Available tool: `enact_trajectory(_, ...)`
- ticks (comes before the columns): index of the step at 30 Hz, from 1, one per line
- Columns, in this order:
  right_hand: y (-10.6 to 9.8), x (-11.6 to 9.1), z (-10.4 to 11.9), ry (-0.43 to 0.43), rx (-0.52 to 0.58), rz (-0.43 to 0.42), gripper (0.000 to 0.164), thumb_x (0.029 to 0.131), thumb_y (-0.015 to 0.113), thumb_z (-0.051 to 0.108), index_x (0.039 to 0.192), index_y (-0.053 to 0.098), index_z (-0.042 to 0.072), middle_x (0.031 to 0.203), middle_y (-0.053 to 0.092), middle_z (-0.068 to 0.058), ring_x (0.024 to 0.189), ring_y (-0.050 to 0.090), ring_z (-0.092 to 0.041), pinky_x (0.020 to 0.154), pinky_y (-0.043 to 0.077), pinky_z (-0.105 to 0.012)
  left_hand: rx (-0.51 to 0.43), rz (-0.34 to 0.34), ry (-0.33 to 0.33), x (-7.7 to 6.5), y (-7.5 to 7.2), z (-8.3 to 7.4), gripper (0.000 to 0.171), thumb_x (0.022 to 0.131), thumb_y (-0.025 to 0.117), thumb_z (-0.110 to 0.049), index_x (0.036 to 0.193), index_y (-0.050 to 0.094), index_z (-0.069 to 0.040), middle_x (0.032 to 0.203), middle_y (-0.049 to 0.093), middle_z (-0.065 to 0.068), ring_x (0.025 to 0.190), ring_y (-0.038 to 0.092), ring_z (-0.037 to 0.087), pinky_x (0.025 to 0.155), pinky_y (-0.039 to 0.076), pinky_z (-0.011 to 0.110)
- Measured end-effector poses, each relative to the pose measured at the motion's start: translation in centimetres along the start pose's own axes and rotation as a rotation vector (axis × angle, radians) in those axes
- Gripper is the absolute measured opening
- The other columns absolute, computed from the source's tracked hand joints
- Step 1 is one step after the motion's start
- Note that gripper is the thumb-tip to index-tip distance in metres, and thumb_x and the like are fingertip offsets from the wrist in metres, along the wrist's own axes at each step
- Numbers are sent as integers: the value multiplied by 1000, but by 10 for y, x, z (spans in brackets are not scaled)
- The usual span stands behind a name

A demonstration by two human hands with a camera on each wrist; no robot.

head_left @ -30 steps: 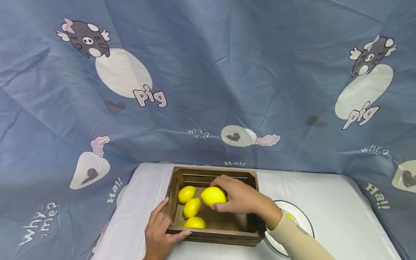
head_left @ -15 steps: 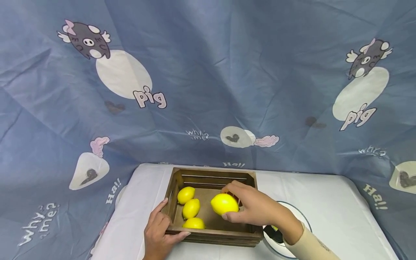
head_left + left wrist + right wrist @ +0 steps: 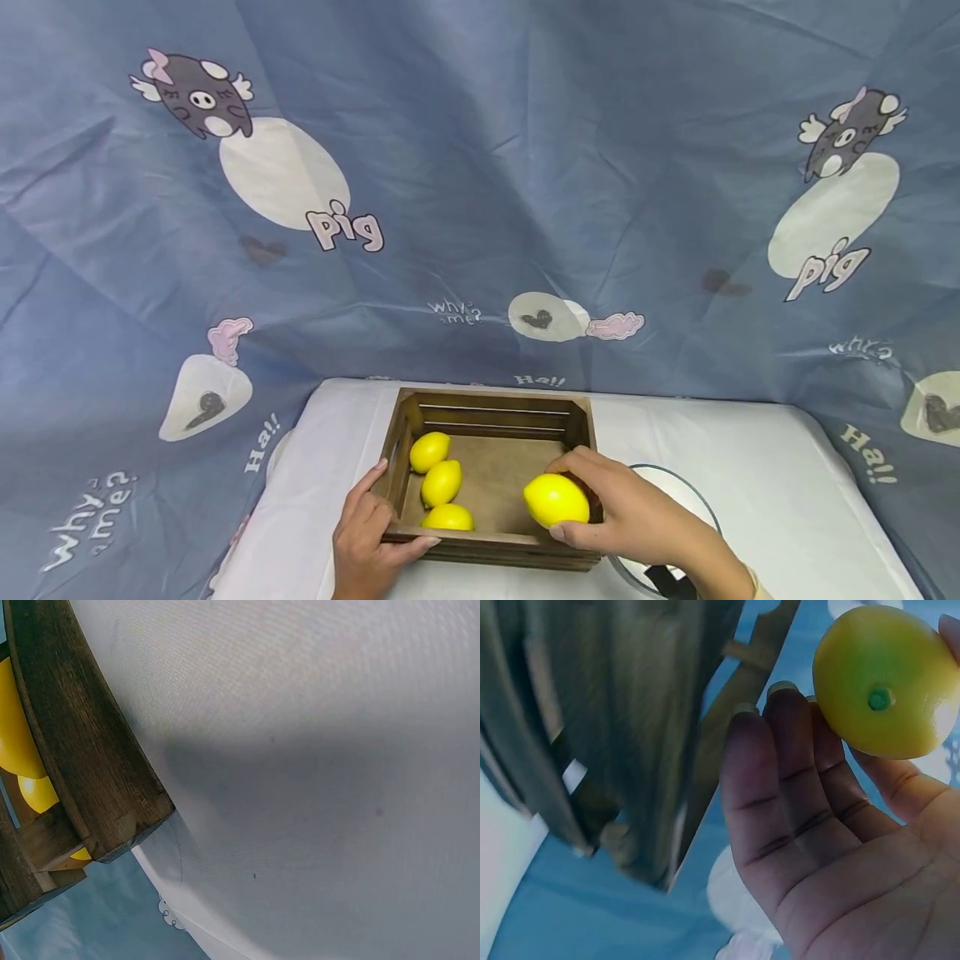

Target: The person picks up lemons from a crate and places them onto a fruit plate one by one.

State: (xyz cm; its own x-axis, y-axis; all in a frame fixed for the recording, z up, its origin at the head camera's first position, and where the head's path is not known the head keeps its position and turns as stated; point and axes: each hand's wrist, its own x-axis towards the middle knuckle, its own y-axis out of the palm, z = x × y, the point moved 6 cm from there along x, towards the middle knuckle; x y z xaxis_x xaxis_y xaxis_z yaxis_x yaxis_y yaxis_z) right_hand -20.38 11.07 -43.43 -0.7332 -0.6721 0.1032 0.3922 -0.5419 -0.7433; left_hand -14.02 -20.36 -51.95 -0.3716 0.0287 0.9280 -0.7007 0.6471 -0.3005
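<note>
In the head view, my right hand (image 3: pixel 626 510) pinches a lemon (image 3: pixel 555 500) between thumb and fingertips, over the right front part of a brown wooden crate (image 3: pixel 495 539). The right wrist view shows the lemon's green stem end (image 3: pixel 881 698), with the other fingers spread beside it. My left hand (image 3: pixel 372 533) grips the crate's front left corner, its thumb along the front rim and fingers along the left side. Several lemons (image 3: pixel 442 483) lie in a row along the crate's left inside wall. In the left wrist view the crate's wooden side (image 3: pixel 82 727) shows.
A white plate (image 3: pixel 667 483) with a dark rim stands right of the crate, partly hidden under my right hand and wrist. White cloth (image 3: pixel 787 483) covers the table. Behind it hangs a blue printed curtain (image 3: pixel 450 167).
My right hand has carried the lemon rightward and toward the crate's near right side. My left hand, the crate and the other lemons have stayed in place.
</note>
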Motion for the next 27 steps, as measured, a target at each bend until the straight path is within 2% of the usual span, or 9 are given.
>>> enact_trajectory(7, -12, -18, -23, 62, 51, -120, 42, 92, 82, 38, 127, 60, 30, 112, 60, 16, 90, 60, -6, 74, 59, -25, -7, 9, -8, -1, 2, 0, 70, 85, 73, -70, 64, 40, -12, 68, 42, 3, 109, 67, 47, 116, 46, 29)
enact_trajectory(14, -9, -52, -49, 239, 105, -181, 43, 91, 83, 36, 126, 61, 24, 109, 63, 14, 87, 61, -7, 73, 61, -24, -7, -10, 15, 1, 0, -1, 72, 87, 72, -70, 63, 38, -11, 67, 42, 4, 106, 67, 48, 116, 47, 29)
enact_trajectory(19, -4, -71, -62, 338, 176, -214, 43, 93, 81, 32, 129, 60, 22, 113, 64, 8, 89, 61, -11, 74, 60, -25, -8, 9, 8, 1, 0, 0, 71, 87, 71, -70, 64, 38, -12, 67, 41, 4, 107, 67, 48, 116, 46, 29)
enact_trajectory(22, -3, -79, -71, 376, 172, -249, 44, 92, 82, 31, 129, 60, 23, 114, 63, 9, 89, 60, -10, 74, 59, -25, -10, 18, 7, 0, 1, 0, 70, 87, 72, -69, 65, 39, -12, 68, 42, 4, 108, 67, 48, 117, 46, 30)
enact_trajectory(27, 3, -86, -90, 460, 100, -242, 50, 91, 83, 34, 130, 60, 13, 108, 61, 4, 89, 56, -10, 73, 58, -26, -3, 16, -1, -2, 1, 0, 70, 87, 71, -70, 65, 40, -12, 69, 43, 4, 109, 67, 48, 117, 45, 27)
